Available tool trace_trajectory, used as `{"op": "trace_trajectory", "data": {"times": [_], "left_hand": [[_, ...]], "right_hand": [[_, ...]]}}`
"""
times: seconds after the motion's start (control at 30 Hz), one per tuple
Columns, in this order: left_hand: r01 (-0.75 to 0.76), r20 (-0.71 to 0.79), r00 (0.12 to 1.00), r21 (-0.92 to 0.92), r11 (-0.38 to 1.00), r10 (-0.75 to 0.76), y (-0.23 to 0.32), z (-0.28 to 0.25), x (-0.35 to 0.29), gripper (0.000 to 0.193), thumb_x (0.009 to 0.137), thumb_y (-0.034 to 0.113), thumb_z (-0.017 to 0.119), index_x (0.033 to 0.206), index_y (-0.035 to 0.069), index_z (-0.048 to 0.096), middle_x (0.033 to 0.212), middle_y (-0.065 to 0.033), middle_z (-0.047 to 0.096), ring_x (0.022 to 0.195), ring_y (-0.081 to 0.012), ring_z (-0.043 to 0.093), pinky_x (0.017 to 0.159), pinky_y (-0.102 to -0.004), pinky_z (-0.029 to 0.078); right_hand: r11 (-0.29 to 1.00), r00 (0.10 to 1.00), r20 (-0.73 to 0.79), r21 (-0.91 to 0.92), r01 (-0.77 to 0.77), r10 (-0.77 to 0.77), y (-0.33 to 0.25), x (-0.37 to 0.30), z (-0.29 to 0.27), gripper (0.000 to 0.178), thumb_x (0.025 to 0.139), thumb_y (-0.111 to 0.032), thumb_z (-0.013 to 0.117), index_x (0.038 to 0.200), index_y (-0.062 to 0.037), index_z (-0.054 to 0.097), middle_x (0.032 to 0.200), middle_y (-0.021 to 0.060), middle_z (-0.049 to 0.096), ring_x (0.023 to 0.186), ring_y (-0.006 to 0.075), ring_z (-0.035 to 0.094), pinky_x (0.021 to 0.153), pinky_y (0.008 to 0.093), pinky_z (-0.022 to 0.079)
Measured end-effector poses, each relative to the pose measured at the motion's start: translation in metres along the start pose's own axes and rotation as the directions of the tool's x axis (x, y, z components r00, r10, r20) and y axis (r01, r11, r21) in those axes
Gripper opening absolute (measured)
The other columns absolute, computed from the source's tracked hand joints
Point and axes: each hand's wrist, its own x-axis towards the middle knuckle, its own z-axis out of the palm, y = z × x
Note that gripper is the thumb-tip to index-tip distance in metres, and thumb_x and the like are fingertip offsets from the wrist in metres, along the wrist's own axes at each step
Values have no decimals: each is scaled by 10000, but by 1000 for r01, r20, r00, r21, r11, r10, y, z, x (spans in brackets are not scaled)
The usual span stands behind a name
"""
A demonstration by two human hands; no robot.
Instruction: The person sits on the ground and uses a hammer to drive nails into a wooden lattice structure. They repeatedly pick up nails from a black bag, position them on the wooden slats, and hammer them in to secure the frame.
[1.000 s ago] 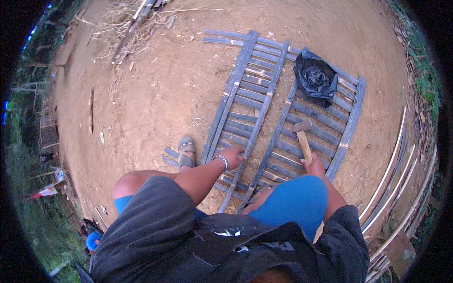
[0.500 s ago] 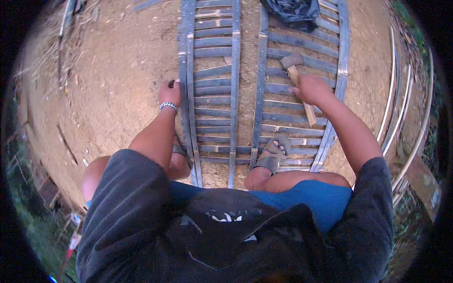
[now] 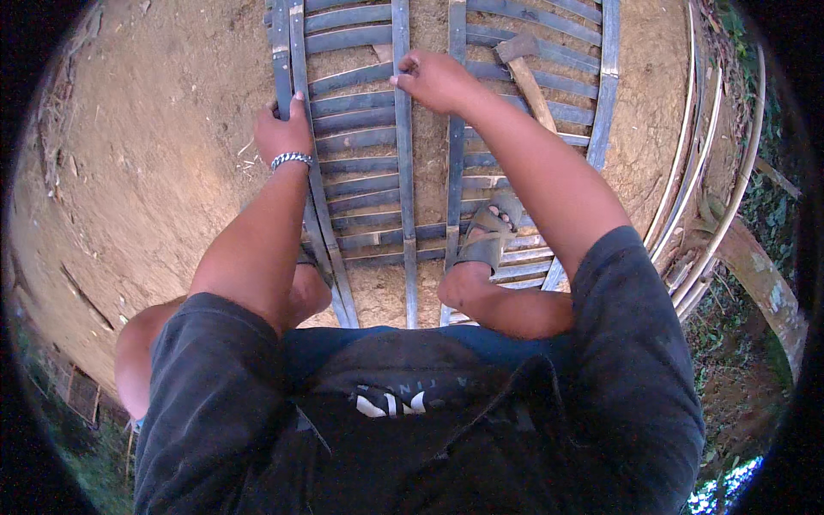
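A ladder-like panel of dark bamboo strips point(image 3: 356, 137) lies on the ground between my hands. My left hand point(image 3: 283, 133), wearing a chain bracelet, is closed round its outer left rail point(image 3: 281, 60), the thumb on top. At the panel's right rail point(image 3: 403, 154) is my right hand point(image 3: 436, 81), its fingers curled and the thumb touching the strip; the underside of this grip is hidden. Right of that hand, a hatchet point(image 3: 536, 94) with a grey head and pale wooden handle rests on a second slatted panel point(image 3: 532, 13), partly behind my right forearm.
My sandalled right foot point(image 3: 489, 232) stands on the second panel's near part. Long pale poles point(image 3: 717, 197) lie along the right side, close to a thick log point(image 3: 755, 266). Bare brown soil point(image 3: 163, 154) spreads to the left.
My right hand has let go of the hatchet and moved left to the first panel's right rail. My left hand has shifted slightly forward and left along the outer rail. The view has shifted too.
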Motion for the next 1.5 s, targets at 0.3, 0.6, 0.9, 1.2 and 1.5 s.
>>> {"op": "trace_trajectory", "data": {"times": [0.3, 0.6, 0.9, 1.2, 1.5], "left_hand": [[-72, -25, 997, -32, 997, 71, -7, 2, 10, 579, 845, 486, 755, 1138, -11, 715, 1110, -239, 722, 1051, -415, 686, 950, -484, 519], [-33, 98, 994, -124, 992, 45, -3, -10, 16, 603, 837, 444, 773, 1197, -37, 709, 1137, -234, 737, 1035, -337, 725, 948, -407, 537], [-8, 113, 993, -151, 988, 26, -4, -11, 17, 648, 820, 441, 802, 1246, -34, 690, 1165, -223, 734, 1074, -323, 715, 973, -397, 525], [-42, -7, 999, -47, 998, 41, -2, -1, 22, 677, 859, 525, 741, 1237, -36, 691, 1192, -254, 700, 1123, -375, 669, 1006, -437, 496], [46, -384, 923, 63, 997, -19, 26, 40, 55, 884, 912, 707, 546, 1429, -8, 498, 1499, -274, 444, 1445, -424, 360, 1186, -562, 260]], "right_hand": [[991, 936, -333, -17, -131, 118, -3, -2, 28, 699, 885, -409, 757, 1399, -5, 508, 1214, 266, 674, 1097, 403, 673, 966, 431, 531], [920, 973, -133, 370, -127, 188, 19, 2, 32, 748, 825, -464, 789, 1372, 5, 591, 1229, 210, 707, 1133, 343, 687, 988, 426, 535], [891, 979, -125, 445, -89, 160, 25, 9, 42, 706, 815, -442, 795, 1350, -14, 622, 1224, 203, 714, 1105, 338, 700, 980, 408, 538], [920, 983, -145, 388, -51, 115, 25, -4, 36, 699, 810, -423, 807, 1361, -36, 620, 1249, 175, 711, 1110, 327, 699, 979, 415, 537], [984, 993, -43, 145, -103, 110, 27, -45, -33, 637, 913, -377, 749, 1415, -32, 563, 1308, 182, 675, 1169, 290, 678, 1007, 388, 522]]}}
